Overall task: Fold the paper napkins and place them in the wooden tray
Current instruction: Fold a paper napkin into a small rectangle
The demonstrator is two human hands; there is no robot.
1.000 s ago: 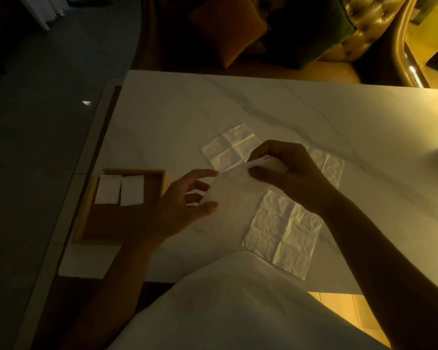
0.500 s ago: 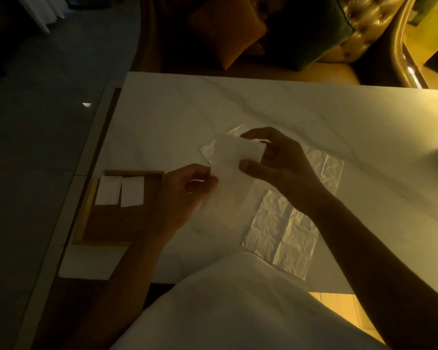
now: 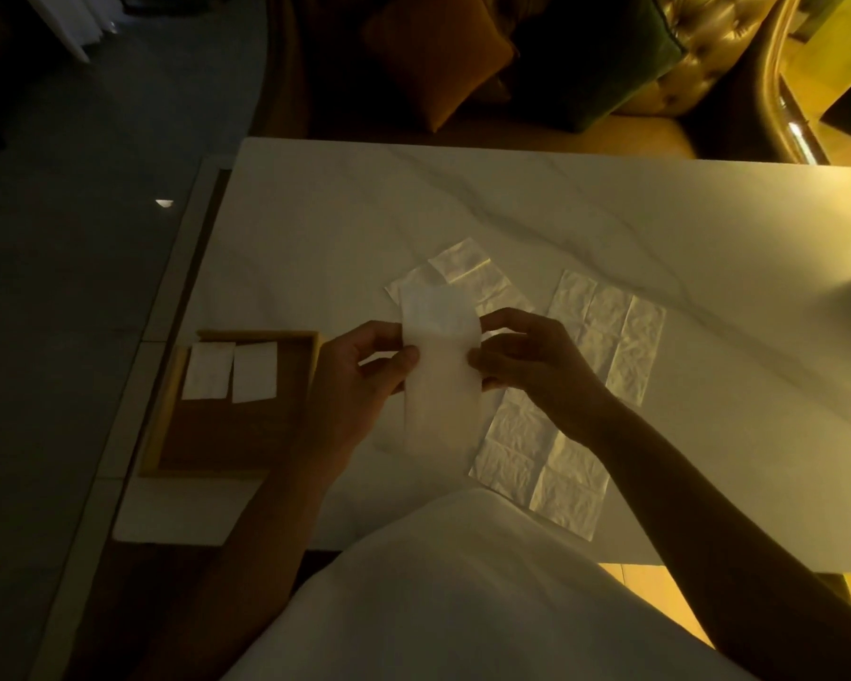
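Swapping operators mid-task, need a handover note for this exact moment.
Both busy: left hand pinches the left edge of the held napkin, right hand pinches its right edge; it is a long folded strip, held over the table.
Done: two folded napkins lie side by side at the far end of the wooden tray.
Left: finish folding the held napkin, put it in the tray, then fold the unfolded napkins lying flat on the table.

Dim, warm light; a white marble tabletop [image 3: 512, 213], a tufted sofa [image 3: 708, 71] with what look like cushions [image 3: 428, 56], dark floor [image 3: 70, 238].
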